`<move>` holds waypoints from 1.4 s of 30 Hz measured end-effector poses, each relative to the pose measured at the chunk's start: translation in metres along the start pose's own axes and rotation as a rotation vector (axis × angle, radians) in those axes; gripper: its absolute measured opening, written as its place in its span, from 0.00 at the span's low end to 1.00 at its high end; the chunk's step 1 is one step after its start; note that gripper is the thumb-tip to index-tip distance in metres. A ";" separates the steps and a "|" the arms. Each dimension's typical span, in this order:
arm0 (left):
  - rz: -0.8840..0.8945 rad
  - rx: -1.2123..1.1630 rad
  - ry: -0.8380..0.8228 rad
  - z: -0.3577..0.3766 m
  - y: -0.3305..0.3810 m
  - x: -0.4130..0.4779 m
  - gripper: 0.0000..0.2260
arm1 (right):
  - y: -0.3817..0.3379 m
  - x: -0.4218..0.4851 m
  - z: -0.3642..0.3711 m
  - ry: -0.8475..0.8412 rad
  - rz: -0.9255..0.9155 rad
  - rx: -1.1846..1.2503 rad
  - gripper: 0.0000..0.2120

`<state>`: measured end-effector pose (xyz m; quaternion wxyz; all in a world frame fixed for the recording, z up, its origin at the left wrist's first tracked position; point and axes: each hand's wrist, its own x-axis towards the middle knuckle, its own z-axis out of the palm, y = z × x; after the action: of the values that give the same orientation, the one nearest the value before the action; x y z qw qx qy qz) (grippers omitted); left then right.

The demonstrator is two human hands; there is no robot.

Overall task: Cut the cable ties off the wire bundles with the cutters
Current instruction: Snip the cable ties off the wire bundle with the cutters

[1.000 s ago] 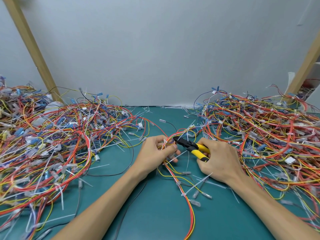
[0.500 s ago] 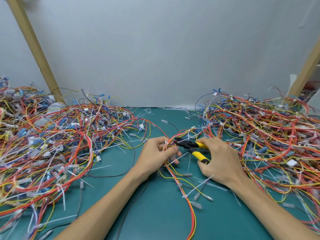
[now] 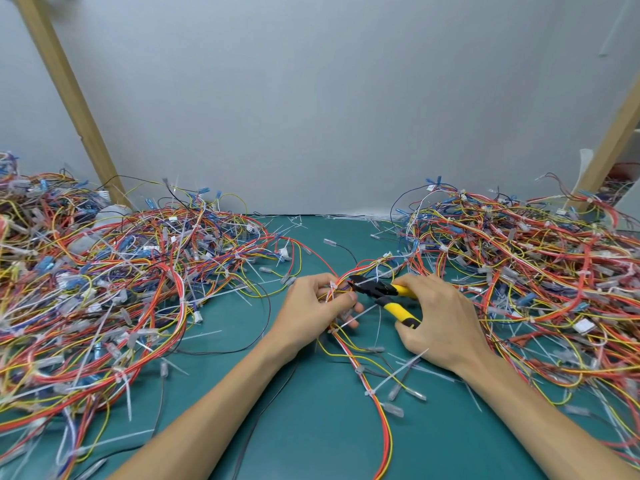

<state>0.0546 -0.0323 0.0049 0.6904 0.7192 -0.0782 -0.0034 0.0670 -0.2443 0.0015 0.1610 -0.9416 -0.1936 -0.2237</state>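
My left hand point(image 3: 311, 308) grips a wire bundle point(image 3: 360, 362) of red, yellow and white wires at the middle of the green mat. A white cable tie point(image 3: 333, 289) wraps the bundle just beside my left fingers. My right hand point(image 3: 440, 322) holds the yellow-handled cutters point(image 3: 388, 294), handles spread. The black jaws point left and sit at the bundle near the tie. Whether the jaws touch the tie I cannot tell. Another tie point(image 3: 369, 392) sits lower on the same bundle.
A big heap of tangled wires point(image 3: 104, 289) covers the left of the green mat point(image 3: 311, 427); a second heap point(image 3: 536, 271) fills the right. Cut ties and clear sleeves litter the mat. Wooden posts point(image 3: 69, 98) lean at both sides against a grey wall.
The cutter jaws have edged left toward the tie at my left fingers, and the handles have spread a little. Both hands stay in nearly the same place.
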 end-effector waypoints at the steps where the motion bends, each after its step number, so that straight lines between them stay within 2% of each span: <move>1: 0.000 -0.004 0.000 0.000 0.000 0.000 0.02 | 0.000 0.000 0.000 0.002 0.001 0.000 0.20; 10: -0.006 -0.018 -0.001 0.001 0.001 -0.001 0.02 | -0.005 -0.001 -0.004 -0.011 0.017 0.003 0.09; 19: 0.002 0.007 -0.010 -0.001 -0.001 0.001 0.02 | -0.004 0.000 -0.005 -0.027 0.048 0.018 0.06; 42: 0.008 0.035 0.002 0.001 -0.002 0.001 0.04 | -0.004 -0.001 -0.004 0.002 0.037 -0.040 0.09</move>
<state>0.0562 -0.0331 0.0029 0.6777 0.7309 -0.0804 0.0014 0.0634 -0.2420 0.0052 0.1463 -0.9478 -0.1712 -0.2256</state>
